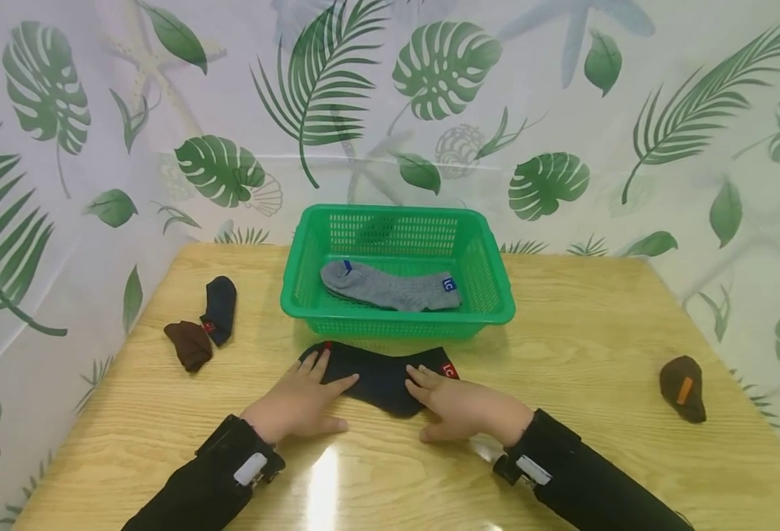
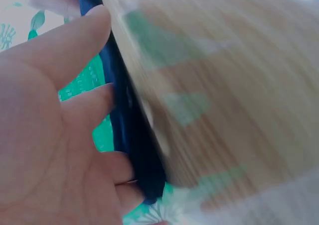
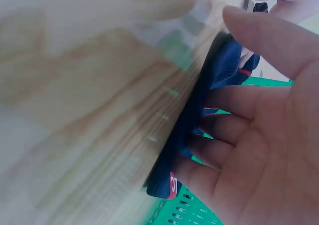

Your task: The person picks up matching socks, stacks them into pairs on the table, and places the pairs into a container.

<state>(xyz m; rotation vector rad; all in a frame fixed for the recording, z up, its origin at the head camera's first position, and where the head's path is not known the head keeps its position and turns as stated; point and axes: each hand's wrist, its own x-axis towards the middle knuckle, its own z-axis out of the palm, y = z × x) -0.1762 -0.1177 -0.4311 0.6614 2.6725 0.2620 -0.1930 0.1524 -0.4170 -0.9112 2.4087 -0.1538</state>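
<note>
Green basket (image 1: 496, 295) at frame centre holds one grey sock (image 1: 390, 287). Just below it, a navy sock (image 1: 380, 376) lies flat on the table (image 1: 596, 442), pressed by the left hand (image 1: 297, 405) and right hand (image 1: 463, 405), fingers straight.

Basket (image 1: 499, 299) at table (image 1: 562, 442) centre, toward the far edge; one sock (image 1: 390, 287) lying inside it. Just before the basket, a flat sock (image 1: 380, 380) on the table, left hand (image 1: 297, 405) on its left end, right hand (image 1: 463, 405) on its right end. Far left: two small socks (image 1: 204, 324) touching each other. Far right: a balled sock (image 1: 683, 387), well apart from the rest.
</note>
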